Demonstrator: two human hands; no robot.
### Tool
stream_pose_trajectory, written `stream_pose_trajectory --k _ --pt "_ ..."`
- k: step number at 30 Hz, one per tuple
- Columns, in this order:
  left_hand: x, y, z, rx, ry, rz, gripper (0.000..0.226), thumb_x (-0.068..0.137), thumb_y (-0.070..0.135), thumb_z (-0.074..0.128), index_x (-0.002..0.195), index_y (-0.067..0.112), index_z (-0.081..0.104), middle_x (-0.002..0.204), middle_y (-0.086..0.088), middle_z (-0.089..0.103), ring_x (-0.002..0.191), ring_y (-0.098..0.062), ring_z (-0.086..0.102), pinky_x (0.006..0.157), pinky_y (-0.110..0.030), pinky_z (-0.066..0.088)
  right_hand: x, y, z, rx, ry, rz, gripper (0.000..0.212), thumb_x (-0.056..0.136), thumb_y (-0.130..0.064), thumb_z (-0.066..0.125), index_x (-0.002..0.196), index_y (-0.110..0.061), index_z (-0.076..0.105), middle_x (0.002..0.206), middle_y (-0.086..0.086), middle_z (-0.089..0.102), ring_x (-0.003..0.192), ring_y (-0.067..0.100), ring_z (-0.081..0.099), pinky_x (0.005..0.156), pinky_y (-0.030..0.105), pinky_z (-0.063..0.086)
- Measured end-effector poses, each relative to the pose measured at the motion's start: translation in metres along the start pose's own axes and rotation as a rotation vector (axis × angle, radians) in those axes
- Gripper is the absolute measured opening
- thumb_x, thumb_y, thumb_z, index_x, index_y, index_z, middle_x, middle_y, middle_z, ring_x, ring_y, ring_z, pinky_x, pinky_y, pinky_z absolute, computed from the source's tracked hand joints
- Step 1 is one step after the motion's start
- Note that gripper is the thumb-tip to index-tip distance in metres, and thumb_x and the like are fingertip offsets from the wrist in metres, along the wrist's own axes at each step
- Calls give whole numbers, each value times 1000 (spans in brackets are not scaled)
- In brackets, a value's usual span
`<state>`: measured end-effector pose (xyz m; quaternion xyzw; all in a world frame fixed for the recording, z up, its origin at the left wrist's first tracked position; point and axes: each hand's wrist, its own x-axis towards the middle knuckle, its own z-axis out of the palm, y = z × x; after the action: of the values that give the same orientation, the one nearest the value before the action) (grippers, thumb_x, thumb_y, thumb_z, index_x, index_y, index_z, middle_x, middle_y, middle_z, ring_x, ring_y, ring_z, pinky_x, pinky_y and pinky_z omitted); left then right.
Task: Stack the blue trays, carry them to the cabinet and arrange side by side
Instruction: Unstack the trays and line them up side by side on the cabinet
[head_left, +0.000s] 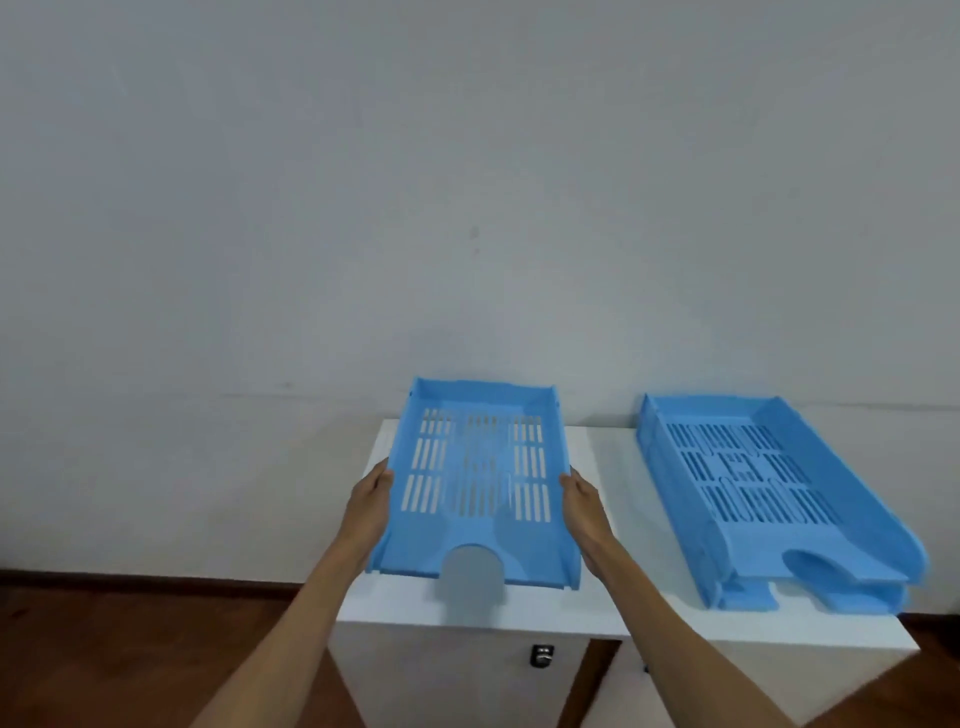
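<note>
White cabinet (467, 618) against a plain grey wall (363, 182); dark wood floor (130, 649) to its left. A small black lock (541, 656) sits on the cabinet front. On the right part of the top lies a stack of blue trays (779, 499) (two at least, nested, cut-out ends toward the person), well apart from the hands.

One slotted blue tray (475, 483) is over the left part of the top, far end tilted up; whether its near edge touches the surface cannot be told. Left hand (370, 506) clasps its left side wall, right hand (584, 512) its right side wall, the tray between the palms.
</note>
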<state>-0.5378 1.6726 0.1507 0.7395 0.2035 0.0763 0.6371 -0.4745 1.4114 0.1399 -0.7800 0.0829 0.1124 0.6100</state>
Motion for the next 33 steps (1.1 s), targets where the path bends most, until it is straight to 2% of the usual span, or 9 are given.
stream_pose_trajectory --k 4,8,10,12,15,20,26,29,33 --pt "9 -34 -29 24 31 -27 34 104 23 37 130 21 59 128 -1 64 118 -21 60 103 -40 47 -1 13 41 -51 -11 19 49 96 -42 30 134 -22 53 132 2 61 121 28 56 107 49 43" --pt "15 -55 -41 45 64 -31 35 104 19 37 132 17 59 123 -2 64 112 -21 61 96 -33 47 -4 17 68 -76 12 13 46 104 -28 28 146 -14 40 137 -1 52 133 26 46 113 42 35" --pt "22 -65 -44 60 60 -37 35 104 21 38 130 19 60 122 -5 67 110 -24 64 96 -37 50 0 28 77 -93 23 -1 44 103 -30 26 141 -20 47 135 3 59 119 26 58 104 45 46" --pt "27 -74 -46 59 57 -56 34 104 22 38 127 20 62 116 -6 69 103 -23 67 88 -37 54 5 40 82 -101 53 -18 39 104 -26 26 129 -20 55 109 4 69 95 23 67 88 43 56" --pt "32 -80 -48 74 58 -62 30 104 22 37 121 22 62 106 -4 70 91 -18 68 72 -28 52 3 43 89 -105 109 -56 34 105 -20 28 117 -20 59 90 -1 68 77 22 67 69 35 56" --pt "40 -92 -55 107 59 -74 31 105 25 35 124 24 59 105 -3 70 93 -21 69 78 -37 56 9 44 101 -103 123 -82 39 106 -19 30 140 -17 49 112 -1 63 101 31 64 83 32 49" --pt "49 -90 -57 119 52 -85 30 105 26 34 126 22 54 101 1 66 86 -14 65 68 -28 50 24 42 104 -117 73 -71 31 105 -22 28 118 -25 56 92 5 68 76 19 65 67 31 54" --pt "53 -90 -59 139 19 -92 32 105 27 32 131 22 51 111 -3 65 90 -12 63 69 -28 49 26 44 100 -146 59 -94 29 105 -23 29 114 -25 56 91 1 67 72 10 62 55 12 47" --pt "55 -86 -64 202 -32 -101 34 105 27 33 134 20 48 123 -8 62 94 -11 62 71 -27 49 26 44 94 -122 54 -101 29 105 -26 32 113 -26 60 101 2 71 91 27 68 76 35 56"
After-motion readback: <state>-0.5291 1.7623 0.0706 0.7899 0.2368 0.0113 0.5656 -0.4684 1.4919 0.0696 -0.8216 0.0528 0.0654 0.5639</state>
